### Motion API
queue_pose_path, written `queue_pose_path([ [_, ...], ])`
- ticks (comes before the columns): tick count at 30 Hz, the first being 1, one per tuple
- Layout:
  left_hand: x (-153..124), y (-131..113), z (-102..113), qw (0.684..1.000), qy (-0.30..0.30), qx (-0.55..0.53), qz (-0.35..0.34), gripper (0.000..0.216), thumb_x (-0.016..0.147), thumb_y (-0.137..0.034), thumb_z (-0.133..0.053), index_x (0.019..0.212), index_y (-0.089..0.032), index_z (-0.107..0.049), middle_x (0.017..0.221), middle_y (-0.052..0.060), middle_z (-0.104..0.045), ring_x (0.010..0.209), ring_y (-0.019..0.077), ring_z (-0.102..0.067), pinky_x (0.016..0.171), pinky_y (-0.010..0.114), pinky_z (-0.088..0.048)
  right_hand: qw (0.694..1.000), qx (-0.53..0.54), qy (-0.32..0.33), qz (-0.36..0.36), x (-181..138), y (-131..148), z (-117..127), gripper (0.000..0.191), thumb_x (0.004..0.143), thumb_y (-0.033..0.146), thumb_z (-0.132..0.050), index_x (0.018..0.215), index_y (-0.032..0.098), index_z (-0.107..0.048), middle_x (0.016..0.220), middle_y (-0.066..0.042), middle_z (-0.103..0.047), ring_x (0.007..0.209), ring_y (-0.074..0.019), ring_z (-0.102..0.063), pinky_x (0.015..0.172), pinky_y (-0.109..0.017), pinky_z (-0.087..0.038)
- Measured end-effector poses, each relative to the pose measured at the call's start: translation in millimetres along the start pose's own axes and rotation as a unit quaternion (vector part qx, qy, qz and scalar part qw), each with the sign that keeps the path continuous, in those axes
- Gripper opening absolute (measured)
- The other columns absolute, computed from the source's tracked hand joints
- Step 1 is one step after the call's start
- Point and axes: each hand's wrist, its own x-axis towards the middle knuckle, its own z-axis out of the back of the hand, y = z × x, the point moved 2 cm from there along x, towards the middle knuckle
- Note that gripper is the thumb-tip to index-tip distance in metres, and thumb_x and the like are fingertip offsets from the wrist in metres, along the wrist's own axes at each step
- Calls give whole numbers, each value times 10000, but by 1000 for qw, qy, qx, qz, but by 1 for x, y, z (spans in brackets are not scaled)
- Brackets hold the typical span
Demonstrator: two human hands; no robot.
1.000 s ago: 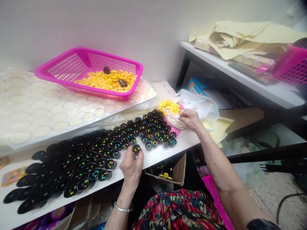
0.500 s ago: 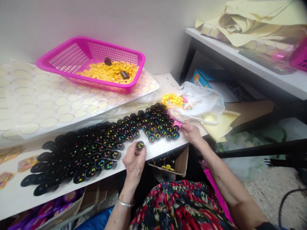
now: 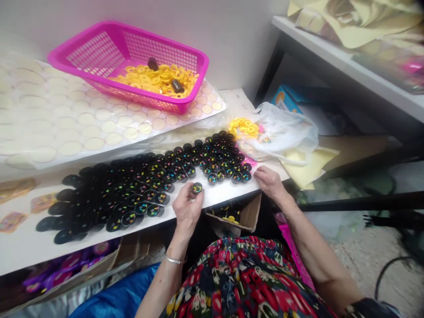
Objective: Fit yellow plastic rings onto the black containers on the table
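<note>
My left hand (image 3: 187, 206) is closed around a small round black cup (image 3: 197, 188) with coloured bits inside, held upright over the table's front edge. To its left and behind it stand many similar black cups (image 3: 139, 190), most with coloured bits in them. My right hand (image 3: 270, 182) has its thumb and fingers pinched together at the right end of the table. Whatever sits between those fingertips is too small to make out. Just beyond them lies a patch of small pink pieces (image 3: 249, 162).
A pink basket (image 3: 132, 90) of yellow rings stands on sheets printed with circles (image 3: 99, 128). More yellow rings (image 3: 244, 127) lie beside a white plastic bag (image 3: 294, 128). Below the table edge is a cardboard box (image 3: 250, 214). A shelf (image 3: 371, 66) juts in at right.
The camera view has shifted, so the table sits higher in the picture. My right hand has drawn slightly away from the pink pieces. My left hand still holds the black cup.
</note>
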Motion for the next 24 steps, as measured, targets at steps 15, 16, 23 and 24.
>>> queue_pose_path([
  [15,-1,-1,0,1000,0,2,-29,344,649,-300,-665,967,-176,-630,629,-49,-545,535,76,-510,576,202,-454,992,65,-104,-12,-35,9,5,131,796,137,-531,786,200,-645,831,-63,-628,780,-178,-553,696,-342,-466],
  [16,-1,-1,0,1000,0,1,-29,344,648,-298,-667,966,-175,-630,626,-50,-544,534,76,-511,578,203,-455,992,64,-107,-14,-37,11,5,133,794,134,-533,791,201,-648,836,-63,-630,784,-179,-554,698,-346,-469],
  [23,0,-3,1,1000,8,12,-26,341,647,-296,-669,964,-177,-629,611,-54,-535,532,77,-508,576,203,-451,981,64,-185,2,-49,18,-3,178,763,84,-558,866,196,-649,882,-80,-633,818,-184,-571,708,-356,-497],
  [24,0,-4,1,1000,9,12,-26,340,647,-296,-670,963,-177,-629,609,-55,-532,532,78,-508,577,204,-452,980,61,-191,4,-50,19,-4,182,762,84,-558,872,197,-648,892,-82,-632,825,-186,-574,712,-359,-501],
])
